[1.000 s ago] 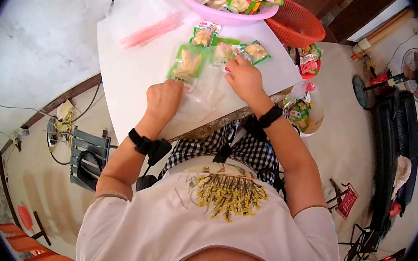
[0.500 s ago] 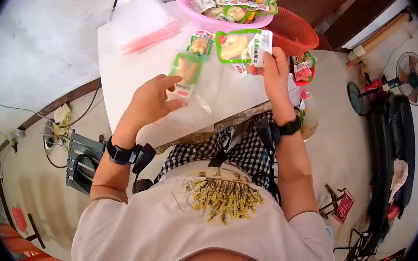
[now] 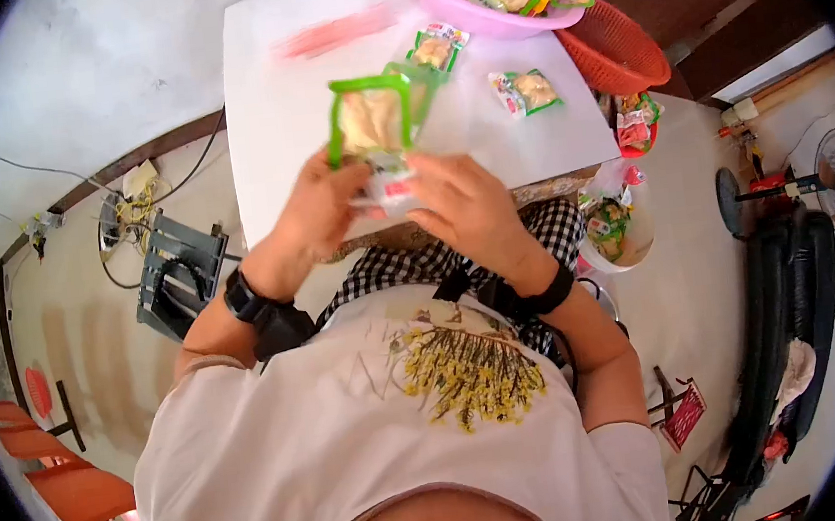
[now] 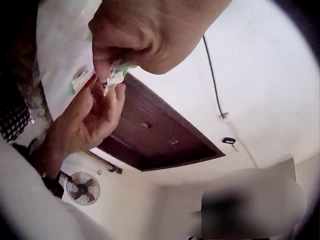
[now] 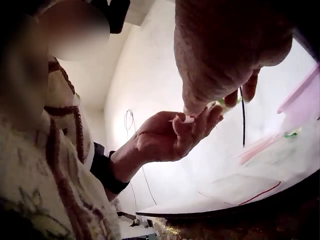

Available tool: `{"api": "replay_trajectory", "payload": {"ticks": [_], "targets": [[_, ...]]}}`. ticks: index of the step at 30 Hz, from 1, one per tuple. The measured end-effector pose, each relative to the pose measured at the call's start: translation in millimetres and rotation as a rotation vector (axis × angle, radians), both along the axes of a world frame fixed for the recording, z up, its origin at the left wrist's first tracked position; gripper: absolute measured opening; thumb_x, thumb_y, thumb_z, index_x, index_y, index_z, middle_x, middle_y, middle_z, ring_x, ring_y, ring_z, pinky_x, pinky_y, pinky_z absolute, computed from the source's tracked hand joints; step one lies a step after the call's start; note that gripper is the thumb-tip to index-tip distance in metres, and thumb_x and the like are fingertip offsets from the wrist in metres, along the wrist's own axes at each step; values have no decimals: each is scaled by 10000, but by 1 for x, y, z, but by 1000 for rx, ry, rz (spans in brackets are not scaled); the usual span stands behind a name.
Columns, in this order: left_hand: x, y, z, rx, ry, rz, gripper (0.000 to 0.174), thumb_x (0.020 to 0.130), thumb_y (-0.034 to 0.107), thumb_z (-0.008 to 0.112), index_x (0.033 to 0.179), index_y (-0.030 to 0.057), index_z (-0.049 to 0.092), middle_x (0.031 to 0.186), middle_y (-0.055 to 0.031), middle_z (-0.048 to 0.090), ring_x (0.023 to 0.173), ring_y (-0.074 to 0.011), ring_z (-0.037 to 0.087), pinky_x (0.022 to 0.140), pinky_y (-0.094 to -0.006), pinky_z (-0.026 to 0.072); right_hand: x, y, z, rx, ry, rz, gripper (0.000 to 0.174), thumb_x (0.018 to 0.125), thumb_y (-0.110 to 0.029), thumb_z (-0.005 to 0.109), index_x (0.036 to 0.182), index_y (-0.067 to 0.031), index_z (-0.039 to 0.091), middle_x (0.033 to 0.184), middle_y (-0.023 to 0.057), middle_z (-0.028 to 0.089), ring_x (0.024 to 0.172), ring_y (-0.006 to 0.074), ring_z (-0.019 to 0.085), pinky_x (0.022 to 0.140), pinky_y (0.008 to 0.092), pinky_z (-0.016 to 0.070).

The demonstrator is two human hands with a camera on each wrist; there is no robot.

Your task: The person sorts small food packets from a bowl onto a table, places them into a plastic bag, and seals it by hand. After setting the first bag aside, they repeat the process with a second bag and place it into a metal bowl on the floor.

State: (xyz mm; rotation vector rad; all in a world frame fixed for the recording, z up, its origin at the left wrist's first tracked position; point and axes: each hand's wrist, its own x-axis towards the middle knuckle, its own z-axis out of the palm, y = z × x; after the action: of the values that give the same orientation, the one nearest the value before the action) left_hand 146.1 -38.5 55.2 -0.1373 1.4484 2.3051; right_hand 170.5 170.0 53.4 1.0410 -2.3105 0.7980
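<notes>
In the head view, a green-edged food packet (image 3: 371,124) is held up over the table's front part by both hands. My left hand (image 3: 317,205) pinches its lower left part, thumb toward the packet. My right hand (image 3: 468,205) pinches the lower right edge by the white and red label. Behind it another green-edged packet (image 3: 429,87) is partly hidden. Two more packets lie on the table, one at the back (image 3: 433,51) and one to the right (image 3: 535,91). In both wrist views the hands meet at the packet, mostly covered by fingers.
A pink basin (image 3: 475,19) full of packets stands on the white table (image 3: 262,105) at the back right, beside a red basket (image 3: 608,46). Red-edged clear bags (image 3: 335,31) lie at the back left. A bucket (image 3: 634,240) with packets stands on the floor at right.
The packet that my right hand lifted at the right has come to the middle, in front of the body. My left hand, loosely spread half a second ago, now holds it too.
</notes>
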Motion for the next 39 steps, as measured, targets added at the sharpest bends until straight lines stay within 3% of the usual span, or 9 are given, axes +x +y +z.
{"api": "replay_trajectory", "payload": {"ticks": [5,9,13,18,24,28,33,37,39], "targets": [[-3,-60,-3,-137,165,153,239,915,67,552,1152,63,588,917,-51,662,726,-132,638,529,-265,513,1,9,-21,3,-172,-247,410,688,-241,782,1002,-39,611,1059,118,606,988,300,572,823,406,487],[16,-86,4,-309,94,8,213,912,69,569,1117,27,608,860,-59,676,644,-125,651,482,-224,487,5,1,-38,104,-207,-300,406,677,-273,780,972,-52,609,992,112,594,952,291,561,812,408,454],[42,-106,-11,-211,-82,-225,215,902,86,616,1081,-33,619,819,-85,679,545,-122,638,434,-210,498,5,-4,-49,113,-207,-299,300,708,-240,743,899,-61,597,903,97,571,897,285,553,780,414,438],[55,-100,-17,-123,-312,-282,247,893,44,598,1122,-49,598,883,-107,686,574,-136,654,420,-214,542,-1,-3,-59,121,-147,-287,115,756,-110,667,818,-68,579,814,87,558,806,282,551,714,409,438],[50,-65,-24,-61,-417,-286,276,920,61,549,1179,-34,563,933,-110,671,568,-139,632,426,-211,505,-3,-8,-52,-17,-105,-267,65,778,-68,629,813,-62,575,786,90,546,757,292,545,670,408,440],[27,-40,-26,-110,-297,-423,293,939,79,511,1219,-8,535,948,-100,660,509,-118,564,415,-204,454,-2,-10,-44,-79,-130,-236,59,796,-67,619,838,-49,582,794,100,543,769,309,545,672,420,442],[-3,-8,-17,-218,-233,-383,198,938,86,503,1099,-8,571,764,-44,616,440,-64,486,360,-185,372,0,-10,-38,-139,-179,-190,80,818,-70,609,893,-44,606,814,111,549,792,326,547,681,421,449],[-29,10,-27,-214,-179,-442,151,925,70,524,1041,-19,563,736,-22,594,466,-62,500,388,-191,406,1,-7,-37,-186,-200,-177,81,829,-78,611,903,-45,612,828,112,558,800,324,548,683,420,449],[-44,20,-39,-214,-104,-470,180,910,64,544,1071,-14,568,795,-47,609,536,-81,542,433,-197,434,0,-7,-39,-201,-199,-181,77,834,-82,613,902,-44,612,831,111,560,801,322,548,683,420,449]]}}
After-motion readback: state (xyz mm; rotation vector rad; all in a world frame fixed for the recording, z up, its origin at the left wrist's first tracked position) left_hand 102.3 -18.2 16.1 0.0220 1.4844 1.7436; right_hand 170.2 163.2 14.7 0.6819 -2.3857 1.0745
